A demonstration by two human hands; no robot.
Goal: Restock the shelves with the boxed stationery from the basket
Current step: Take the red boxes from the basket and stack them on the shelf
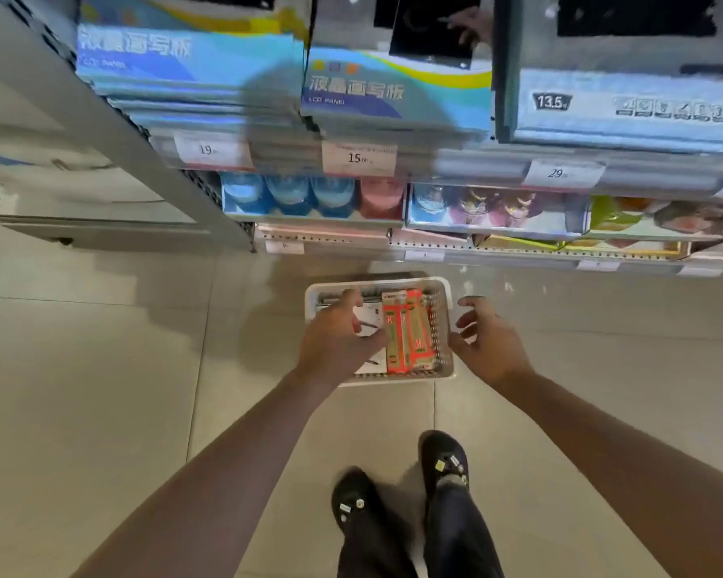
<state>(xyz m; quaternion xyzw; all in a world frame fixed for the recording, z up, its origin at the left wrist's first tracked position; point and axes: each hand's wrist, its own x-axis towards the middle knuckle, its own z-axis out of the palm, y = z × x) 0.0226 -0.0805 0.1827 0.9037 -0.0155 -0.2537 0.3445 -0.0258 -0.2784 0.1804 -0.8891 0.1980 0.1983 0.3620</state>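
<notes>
A white mesh basket (442,298) stands on the floor below the shelves. Inside it lie orange-red and tan stationery boxes (408,331) and white boxes (368,317). My left hand (337,337) reaches down over the basket's left half, fingers loosely spread above the white boxes; whether it touches them I cannot tell. My right hand (483,342) hovers at the basket's right edge, fingers relaxed and holding nothing.
Shelves (393,239) rise ahead, stocked with blue LCD panel boxes (355,93), a grey 13.5 box (627,106) and colourful packs lower down. Price tags (357,158) line the shelf edges. My two black shoes (441,460) stand on tiled floor behind the basket.
</notes>
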